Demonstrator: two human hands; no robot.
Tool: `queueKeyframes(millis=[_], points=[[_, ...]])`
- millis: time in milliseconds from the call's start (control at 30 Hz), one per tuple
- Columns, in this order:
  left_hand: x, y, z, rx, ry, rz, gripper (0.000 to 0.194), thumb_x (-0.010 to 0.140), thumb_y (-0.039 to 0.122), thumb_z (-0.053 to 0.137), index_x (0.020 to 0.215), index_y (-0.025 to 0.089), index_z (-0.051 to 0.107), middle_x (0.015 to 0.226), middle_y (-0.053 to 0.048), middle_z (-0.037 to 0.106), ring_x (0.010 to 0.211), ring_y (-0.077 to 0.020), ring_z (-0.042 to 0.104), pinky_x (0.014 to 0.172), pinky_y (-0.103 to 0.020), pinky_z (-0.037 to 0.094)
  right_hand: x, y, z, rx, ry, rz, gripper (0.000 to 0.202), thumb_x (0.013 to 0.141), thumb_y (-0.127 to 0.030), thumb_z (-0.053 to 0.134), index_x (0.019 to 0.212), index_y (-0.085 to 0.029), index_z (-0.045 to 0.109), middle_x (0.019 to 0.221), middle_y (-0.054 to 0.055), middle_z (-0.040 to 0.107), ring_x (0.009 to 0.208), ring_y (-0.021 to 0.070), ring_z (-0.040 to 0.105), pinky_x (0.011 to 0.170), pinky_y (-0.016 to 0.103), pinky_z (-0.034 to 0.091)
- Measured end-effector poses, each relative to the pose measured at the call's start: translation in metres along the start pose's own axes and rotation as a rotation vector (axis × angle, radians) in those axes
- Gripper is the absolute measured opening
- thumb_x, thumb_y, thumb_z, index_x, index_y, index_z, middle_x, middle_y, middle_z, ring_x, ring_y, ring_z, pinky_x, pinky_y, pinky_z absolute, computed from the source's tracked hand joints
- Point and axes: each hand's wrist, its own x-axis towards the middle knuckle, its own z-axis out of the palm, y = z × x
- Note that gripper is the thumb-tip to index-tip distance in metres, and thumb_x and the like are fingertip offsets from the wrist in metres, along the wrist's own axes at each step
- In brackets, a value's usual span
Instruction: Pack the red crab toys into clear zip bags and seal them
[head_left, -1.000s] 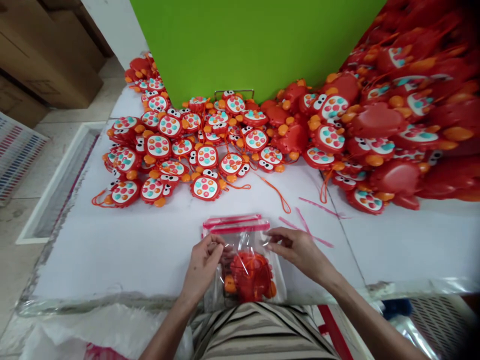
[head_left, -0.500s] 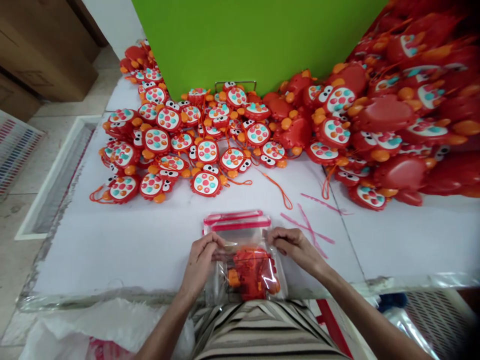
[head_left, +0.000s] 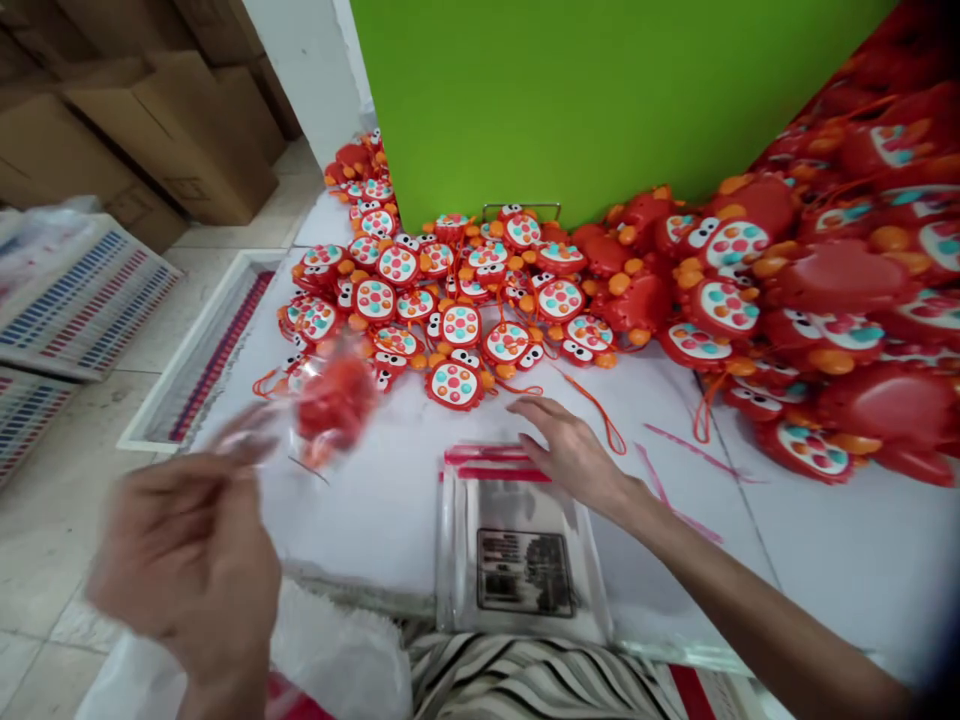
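At the lower left, my left hand (head_left: 191, 555) is closed on the end of a clear bag with a red toy (head_left: 334, 400) inside, lifted above the table and blurred by motion. Over the table's middle, my right hand (head_left: 574, 455) has its fingers apart and holds nothing. Just below it lies a stack of clear plastic bags (head_left: 525, 570) with pink top strips and a black printed label. Behind are many red crab-like toys (head_left: 454, 383) with white button faces, orange feet and cord loops.
A large green panel (head_left: 600, 100) stands behind the toys. A tall toy heap (head_left: 855, 270) fills the right. White baskets (head_left: 90, 300) and cardboard boxes (head_left: 202, 150) are on the floor at left. A white plastic sack (head_left: 337, 650) hangs at the front edge.
My left hand has carried the bagged toy off the bag stack, up and left. My right hand has let go of the bag and opened. The view has shifted left.
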Motion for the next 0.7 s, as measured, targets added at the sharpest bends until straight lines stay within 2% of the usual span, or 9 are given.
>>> queueKeyframes(millis=[33, 67, 100, 133, 200, 333, 467, 600, 700], points=[[0.001, 0.001, 0.001, 0.043, 0.123, 0.116, 0.014, 0.076, 0.014, 0.059, 0.090, 0.018, 0.057, 0.111, -0.004, 0.064, 0.095, -0.0186, 0.063, 0.078, -0.031, 0.054, 0.014, -0.005, 0.004, -0.028, -0.016, -0.044, 0.048, 0.077, -0.008, 0.047, 0.123, -0.020, 0.048, 0.124, 0.010, 0.053, 0.117, 0.0226, 0.048, 0.096, 0.040, 0.043], [-0.003, 0.001, 0.004, 0.079, 0.133, 0.224, 0.019, 0.077, 0.012, 0.058, 0.095, 0.017, 0.057, 0.115, -0.004, 0.062, 0.098, -0.0183, 0.061, 0.079, -0.031, 0.053, 0.027, -0.009, 0.008, -0.060, -0.044, -0.085, 0.056, 0.075, -0.007, 0.048, 0.129, -0.019, 0.042, 0.131, 0.011, 0.048, 0.122, 0.0236, 0.043, 0.098, 0.041, 0.041], [-0.012, -0.001, 0.011, 0.109, 0.035, 0.324, 0.020, 0.078, 0.011, 0.056, 0.098, 0.017, 0.057, 0.115, -0.005, 0.062, 0.100, -0.0182, 0.060, 0.081, -0.031, 0.052, 0.040, -0.014, 0.013, -0.098, -0.077, -0.119, 0.063, 0.073, -0.006, 0.051, 0.133, -0.018, 0.037, 0.137, 0.013, 0.042, 0.127, 0.0254, 0.037, 0.100, 0.043, 0.038], [-0.025, -0.005, 0.019, 0.129, -0.142, 0.403, 0.020, 0.080, 0.011, 0.054, 0.098, 0.017, 0.057, 0.113, -0.005, 0.062, 0.103, -0.0187, 0.059, 0.084, -0.033, 0.051, 0.053, -0.019, 0.018, -0.143, -0.116, -0.143, 0.069, 0.070, -0.006, 0.054, 0.136, -0.016, 0.033, 0.142, 0.016, 0.035, 0.131, 0.0283, 0.031, 0.102, 0.046, 0.035], [-0.061, -0.016, 0.041, 0.180, -0.578, 0.548, 0.016, 0.082, 0.014, 0.051, 0.097, 0.017, 0.058, 0.107, -0.007, 0.063, 0.106, -0.0209, 0.056, 0.088, -0.037, 0.050, 0.073, -0.026, 0.028, -0.252, -0.197, -0.162, 0.078, 0.067, -0.005, 0.059, 0.139, -0.013, 0.028, 0.147, 0.019, 0.024, 0.134, 0.0347, 0.022, 0.103, 0.052, 0.030], [-0.126, -0.037, 0.080, 0.302, -0.913, 0.625, 0.027, 0.081, 0.018, 0.053, 0.107, 0.011, 0.054, 0.110, -0.014, 0.060, 0.101, -0.0267, 0.054, 0.085, -0.044, 0.050, 0.093, -0.031, 0.041, -0.367, -0.191, -0.212, 0.061, 0.074, -0.001, 0.046, 0.134, -0.013, 0.038, 0.139, 0.019, 0.038, 0.131, 0.0352, 0.027, 0.099, 0.056, 0.031], [-0.146, -0.049, 0.093, 0.379, -1.021, 0.641, 0.032, 0.081, 0.012, 0.052, 0.113, 0.010, 0.050, 0.103, -0.011, 0.060, 0.092, -0.0238, 0.054, 0.081, -0.041, 0.049, 0.082, -0.022, 0.031, -0.072, -0.117, -0.165, 0.057, 0.075, -0.003, 0.046, 0.131, -0.012, 0.038, 0.128, 0.016, 0.050, 0.120, 0.0281, 0.044, 0.095, 0.044, 0.040], [-0.143, -0.052, 0.093, 0.405, -1.025, 0.695, 0.028, 0.080, 0.009, 0.050, 0.108, 0.010, 0.053, 0.099, -0.011, 0.059, 0.090, -0.0238, 0.052, 0.084, -0.041, 0.046, 0.045, -0.008, 0.006, 0.484, -0.106, 0.158, 0.050, 0.081, -0.026, 0.054, 0.127, -0.015, 0.040, 0.106, 0.009, 0.062, 0.091, 0.0220, 0.060, 0.081, 0.037, 0.048], [-0.139, -0.050, 0.094, 0.390, -1.069, 0.670, 0.015, 0.078, 0.009, 0.052, 0.092, 0.013, 0.057, 0.094, -0.009, 0.058, 0.090, -0.0241, 0.051, 0.086, -0.042, 0.044, 0.008, -0.001, -0.012, 0.843, -0.106, 0.355, 0.037, 0.081, -0.036, 0.057, 0.113, -0.018, 0.053, 0.103, 0.006, 0.063, 0.094, 0.0207, 0.059, 0.083, 0.035, 0.049]])
